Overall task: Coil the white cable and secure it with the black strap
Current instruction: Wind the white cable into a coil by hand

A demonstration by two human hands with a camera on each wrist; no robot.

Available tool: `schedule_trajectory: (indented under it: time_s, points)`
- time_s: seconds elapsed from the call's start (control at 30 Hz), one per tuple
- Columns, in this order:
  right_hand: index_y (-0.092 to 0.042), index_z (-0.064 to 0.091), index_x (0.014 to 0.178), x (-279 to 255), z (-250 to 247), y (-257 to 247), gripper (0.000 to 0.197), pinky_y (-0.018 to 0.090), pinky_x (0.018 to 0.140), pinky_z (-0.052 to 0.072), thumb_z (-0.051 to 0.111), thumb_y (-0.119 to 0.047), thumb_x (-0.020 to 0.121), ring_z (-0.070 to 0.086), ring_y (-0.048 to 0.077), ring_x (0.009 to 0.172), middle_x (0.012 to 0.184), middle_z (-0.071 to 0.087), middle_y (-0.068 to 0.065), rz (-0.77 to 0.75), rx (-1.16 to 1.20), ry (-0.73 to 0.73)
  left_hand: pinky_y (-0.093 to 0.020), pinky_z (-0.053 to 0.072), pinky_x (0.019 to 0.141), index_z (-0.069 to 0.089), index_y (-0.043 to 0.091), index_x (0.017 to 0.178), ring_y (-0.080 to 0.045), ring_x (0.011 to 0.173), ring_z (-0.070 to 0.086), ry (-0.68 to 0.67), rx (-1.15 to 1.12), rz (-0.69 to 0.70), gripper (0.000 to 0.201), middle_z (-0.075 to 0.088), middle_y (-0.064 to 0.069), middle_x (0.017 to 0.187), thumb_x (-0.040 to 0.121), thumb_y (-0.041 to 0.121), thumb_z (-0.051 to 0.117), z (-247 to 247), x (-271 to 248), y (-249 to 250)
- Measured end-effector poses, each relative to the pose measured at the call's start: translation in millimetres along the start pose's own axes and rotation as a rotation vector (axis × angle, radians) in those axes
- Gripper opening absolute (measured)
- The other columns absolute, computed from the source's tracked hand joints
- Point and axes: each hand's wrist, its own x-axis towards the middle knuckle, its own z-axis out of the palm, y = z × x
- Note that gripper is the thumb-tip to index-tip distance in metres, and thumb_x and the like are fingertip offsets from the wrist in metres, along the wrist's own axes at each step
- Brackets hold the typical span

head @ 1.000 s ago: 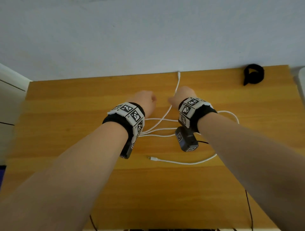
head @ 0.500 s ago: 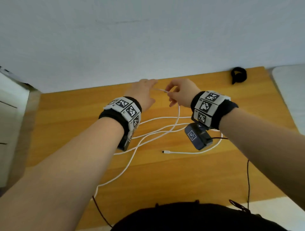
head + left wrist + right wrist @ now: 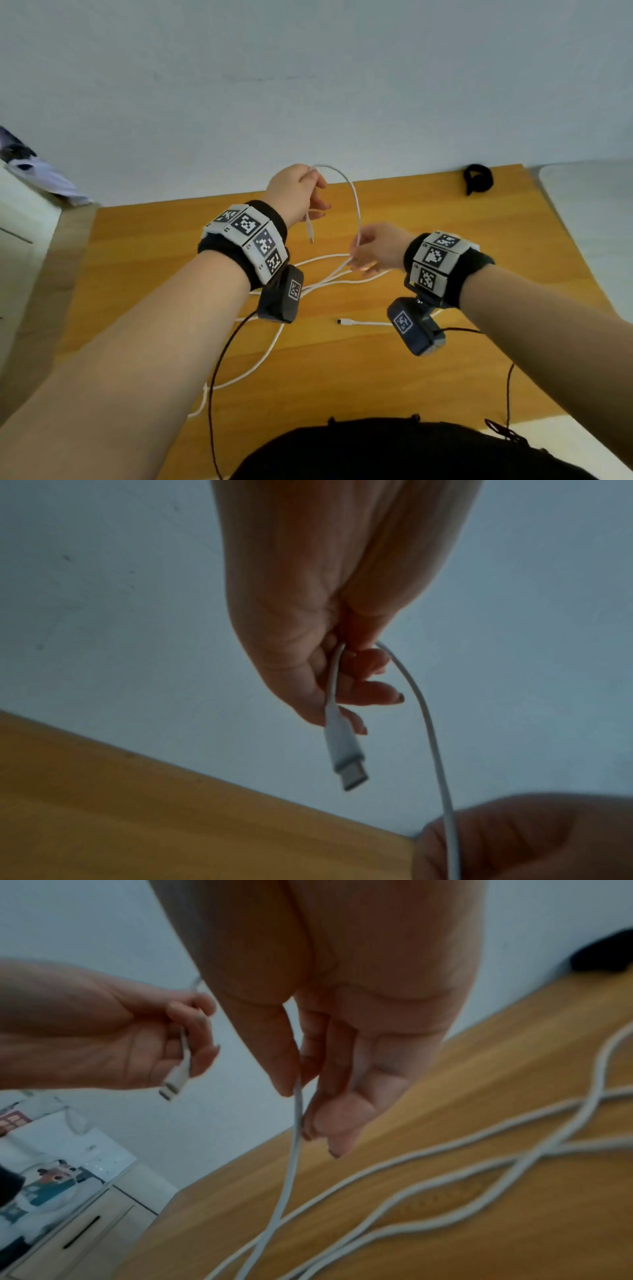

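My left hand is raised above the wooden table and grips one end of the white cable; the plug hangs below its curled fingers. From there the cable arches over to my right hand, lower and to the right, which pinches it between thumb and fingers. The remaining cable lies in loose crossing loops on the table, its other plug near the middle. The black strap lies at the table's far right corner by the wall, away from both hands.
A pale wall stands right behind the table. A white cabinet with drawers is at the left with clutter on top. Thin dark camera leads hang from my wrists. A white surface adjoins the table's right side.
The left hand rose with the cable end, its plug now hanging down. The right hand slid down the cable to the right, so an arch of cable spans between them.
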Motion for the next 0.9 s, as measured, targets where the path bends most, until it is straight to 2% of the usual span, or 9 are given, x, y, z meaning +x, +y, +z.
schedule_trajectory:
  time_s: [0.1,0.17,0.23,0.33,0.47,0.57,0.67,0.8,0.9]
  points:
    - [-0.010,0.048,0.079,1,-3,3,0.017,0.030,0.066,0.057,0.047,-0.005,0.095,0.063,0.021,0.079,0.083,0.063,0.010,-0.034,0.246,0.010,-0.028,0.048,0.059,0.050,0.012,0.075,-0.013,0.054,0.046,0.015,-0.126,-0.054,0.034,0.042,-0.001,0.061,0.102,0.018,0.032,0,-8,6]
    - [-0.008,0.048,0.089,1,-12,-4,0.007,0.031,0.065,0.057,0.047,-0.008,0.096,0.066,0.020,0.075,0.082,0.066,0.013,-0.089,0.400,0.142,-0.021,0.034,0.047,0.049,0.012,0.076,-0.010,0.047,0.034,-0.007,-0.242,-0.101,0.032,0.035,0.001,0.059,0.102,0.018,0.031,1,-14,9]
    - [-0.005,0.047,0.103,3,-26,-11,0.008,0.025,0.053,0.053,0.046,-0.010,0.096,0.067,0.021,0.068,0.074,0.065,0.012,-0.143,0.474,0.281,-0.016,0.023,0.039,0.049,0.012,0.078,-0.005,0.038,0.028,-0.028,-0.313,-0.128,0.030,0.033,0.003,0.056,0.102,0.020,0.033,3,-17,12]
    - [-0.007,0.051,0.109,8,-45,-20,0.016,0.020,0.037,0.037,0.045,-0.014,0.097,0.060,0.019,0.055,0.064,0.059,0.006,-0.190,0.417,0.453,-0.018,0.018,0.040,0.053,0.014,0.078,-0.004,0.036,0.023,-0.077,-0.342,-0.168,0.033,0.032,0.008,0.047,0.101,0.031,0.036,8,-20,18]
    - [-0.016,0.062,0.114,16,-67,-22,0.026,0.019,0.048,0.042,0.044,-0.016,0.095,0.050,0.012,0.054,0.064,0.051,-0.002,-0.250,0.230,0.581,-0.022,0.015,0.047,0.060,0.015,0.086,-0.006,0.042,0.020,-0.147,-0.401,-0.176,0.037,0.029,0.009,0.047,0.101,0.036,0.034,19,-24,25]
    - [-0.023,0.052,0.127,12,-69,-14,0.040,0.019,0.056,0.048,0.044,-0.004,0.093,0.055,0.009,0.063,0.074,0.054,-0.002,-0.209,0.116,0.440,-0.020,0.016,0.044,0.063,0.017,0.098,-0.005,0.040,0.021,-0.158,-0.546,-0.142,0.035,0.033,0.009,0.048,0.101,0.036,0.033,29,-23,30]
    - [-0.016,0.045,0.130,11,-60,-1,0.043,0.034,0.075,0.057,0.049,0.001,0.091,0.063,0.018,0.073,0.079,0.057,0.004,-0.103,0.195,0.310,-0.017,0.018,0.042,0.062,0.020,0.106,-0.004,0.039,0.021,-0.167,-0.716,-0.104,0.033,0.036,0.009,0.049,0.100,0.037,0.035,40,-21,35]
    - [-0.007,0.055,0.095,3,-38,14,0.006,0.042,0.090,0.051,0.050,-0.004,0.092,0.063,0.025,0.085,0.078,0.061,0.007,-0.001,0.325,0.022,-0.017,0.019,0.042,0.063,0.023,0.110,-0.005,0.042,0.020,-0.157,-0.860,-0.085,0.031,0.036,0.008,0.052,0.100,0.038,0.038,51,-21,43]
    - [-0.011,0.050,0.081,1,-16,25,0.015,0.044,0.099,0.045,0.048,-0.002,0.092,0.058,0.017,0.080,0.079,0.059,0.004,-0.038,0.314,-0.137,-0.017,0.021,0.042,0.062,0.027,0.113,-0.006,0.042,0.022,-0.130,-0.928,-0.068,0.029,0.037,0.007,0.054,0.098,0.039,0.040,52,-18,47]
